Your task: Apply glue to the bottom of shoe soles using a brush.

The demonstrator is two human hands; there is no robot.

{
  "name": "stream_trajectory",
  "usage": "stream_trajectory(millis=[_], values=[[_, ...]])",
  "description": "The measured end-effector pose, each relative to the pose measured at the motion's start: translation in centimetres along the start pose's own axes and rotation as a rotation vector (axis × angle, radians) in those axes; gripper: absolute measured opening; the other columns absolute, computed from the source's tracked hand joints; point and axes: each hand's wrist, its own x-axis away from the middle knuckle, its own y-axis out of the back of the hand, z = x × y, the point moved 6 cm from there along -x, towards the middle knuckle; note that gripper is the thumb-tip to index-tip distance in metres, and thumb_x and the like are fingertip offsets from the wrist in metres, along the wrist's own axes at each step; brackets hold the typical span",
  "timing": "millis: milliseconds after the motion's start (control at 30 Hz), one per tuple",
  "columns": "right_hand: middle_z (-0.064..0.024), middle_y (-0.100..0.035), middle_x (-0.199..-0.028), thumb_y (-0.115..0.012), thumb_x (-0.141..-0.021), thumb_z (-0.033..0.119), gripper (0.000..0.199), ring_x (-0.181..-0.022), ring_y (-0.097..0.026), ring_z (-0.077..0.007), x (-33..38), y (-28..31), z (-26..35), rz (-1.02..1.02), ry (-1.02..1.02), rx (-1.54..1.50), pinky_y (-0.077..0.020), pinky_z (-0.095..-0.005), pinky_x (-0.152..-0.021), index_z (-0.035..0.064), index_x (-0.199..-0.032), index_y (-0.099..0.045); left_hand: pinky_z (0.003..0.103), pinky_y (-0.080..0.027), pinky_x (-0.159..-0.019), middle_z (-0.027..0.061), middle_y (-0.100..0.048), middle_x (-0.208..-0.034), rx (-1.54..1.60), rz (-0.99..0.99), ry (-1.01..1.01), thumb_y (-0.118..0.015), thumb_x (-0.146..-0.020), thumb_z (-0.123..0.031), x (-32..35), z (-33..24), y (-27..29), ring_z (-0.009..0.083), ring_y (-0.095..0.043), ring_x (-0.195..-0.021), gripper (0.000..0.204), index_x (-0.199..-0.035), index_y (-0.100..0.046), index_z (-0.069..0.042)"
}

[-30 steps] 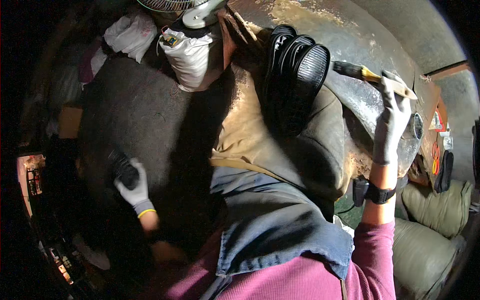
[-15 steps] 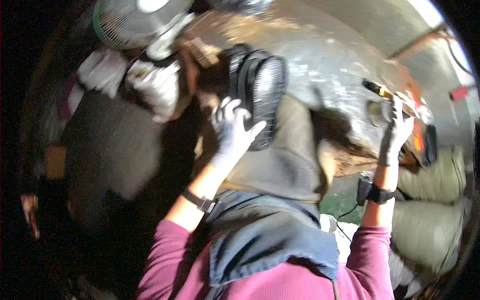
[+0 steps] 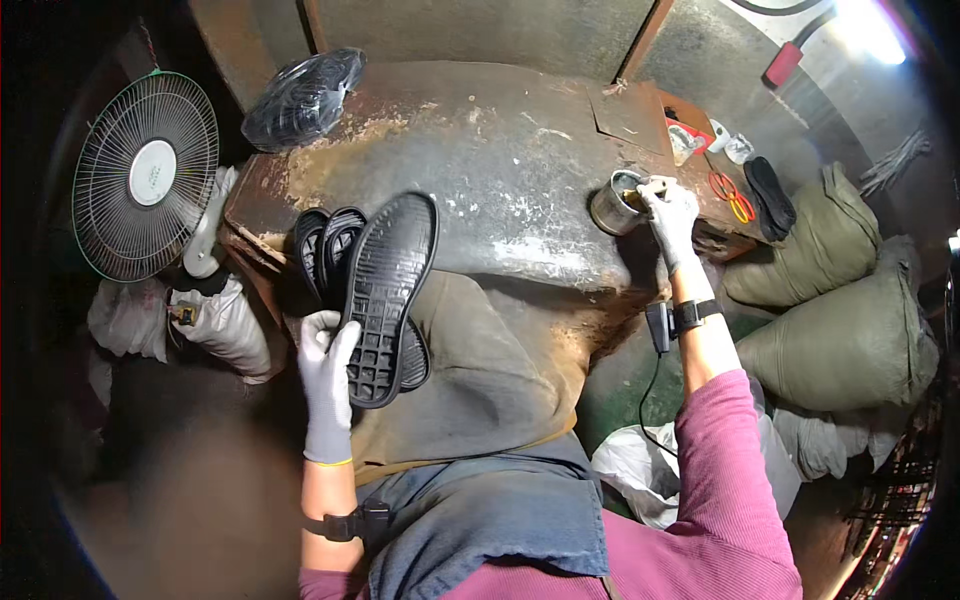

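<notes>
My left hand (image 3: 328, 385), in a pale work glove, grips the edge of a black shoe sole (image 3: 385, 290), its thumb on the face turned up to me. The sole tilts over my lap, its heel end with a grid of hollows nearest me. Another black sole (image 3: 415, 362) shows partly beneath it, and more soles (image 3: 310, 245) lie just beyond my fingers. My right hand (image 3: 672, 215), gloved too, is closed on a brush at the rim of a metal can (image 3: 606, 212). The brush's bristles are hidden in the can.
A worn metal-topped bench (image 3: 500, 170) spans the front. At its right lie orange-handled scissors (image 3: 733, 198), dark insoles (image 3: 769, 198) and a red box (image 3: 684, 130). A plastic-wrapped bundle (image 3: 305, 100) sits back left; a fan (image 3: 150, 175) stands left, filled sacks (image 3: 825, 335) right.
The view has swung, showing more bench. My right hand has brought the brush to the can. My left fingers, spread over the soles before, now hold one sole by its edge.
</notes>
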Motion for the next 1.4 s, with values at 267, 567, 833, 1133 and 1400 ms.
stream_trajectory(millis=[267, 567, 833, 1133, 1400], values=[[-0.0073, -0.069, -0.101, -0.065, -0.093, 0.02, 0.027, -0.092, -0.061, -0.0155, 1.3, 1.1, -3.5, -0.062, -0.292, -0.768, -0.0487, -0.0304, -0.085, -0.0026, -0.106, -0.069, 0.059, -0.038, -0.11, 0.0187, -0.054, -0.14, 1.124, 0.691, 0.618, -0.063, -0.086, -0.025, 1.3, 1.8, -6.8, 0.0334, -0.054, -0.128, 0.064, -0.142, -0.046, 0.0], [-0.0128, -0.067, -0.122, -0.053, -0.1, 0.026, 0.035, -0.111, -0.063, -0.0235, 0.2, 5.1, 11.9, 0.055, -0.425, -1.461, -0.0464, -0.0362, -0.101, -0.0022, -0.117, -0.064, 0.059, -0.053, -0.092, 0.0223, -0.041, -0.149, 1.224, 0.796, 0.361, -0.047, -0.096, -0.059, 0.8, -3.6, -11.8, 0.039, -0.058, -0.117, 0.079, -0.15, -0.033, -0.003], [-0.0105, -0.067, -0.111, -0.068, -0.092, 0.018, 0.029, -0.102, -0.062, -0.0174, 1.4, -2.5, 16.6, 0.017, -0.273, -1.278, -0.048, -0.0333, -0.097, -0.0033, -0.111, -0.065, 0.057, -0.058, -0.08, 0.0278, -0.057, -0.13, 1.004, 0.794, 0.565, -0.034, -0.101, -0.058, 3.1, 0.2, -12.2, 0.044, -0.065, -0.105, 0.074, -0.143, -0.041, 0.003], [-0.0071, -0.066, -0.111, -0.067, -0.092, 0.015, 0.019, -0.102, -0.06, -0.0141, 4.8, -1.2, 22.2, 0.288, -0.255, -1.311, -0.0449, -0.0295, -0.095, -0.0003, -0.103, -0.067, 0.068, -0.051, -0.087, 0.0275, -0.052, -0.137, 1.137, 0.834, 0.765, -0.033, -0.102, -0.054, 3.6, 1.6, -11.0, 0.0521, -0.058, -0.112, 0.069, -0.147, -0.038, -0.001], [-0.0027, -0.066, -0.106, -0.071, -0.09, 0.016, 0.023, -0.092, -0.059, -0.0089, 10.7, 2.4, 27.0, 0.575, -0.226, -1.416, -0.0496, -0.0268, -0.084, 0.0037, -0.108, -0.063, 0.062, -0.053, -0.087, 0.0245, -0.06, -0.127, 1.18, 0.853, 0.652, -0.026, -0.102, -0.057, 2.2, 2.0, -11.9, 0.0461, -0.063, -0.107, 0.07, -0.141, -0.045, -0.001]])
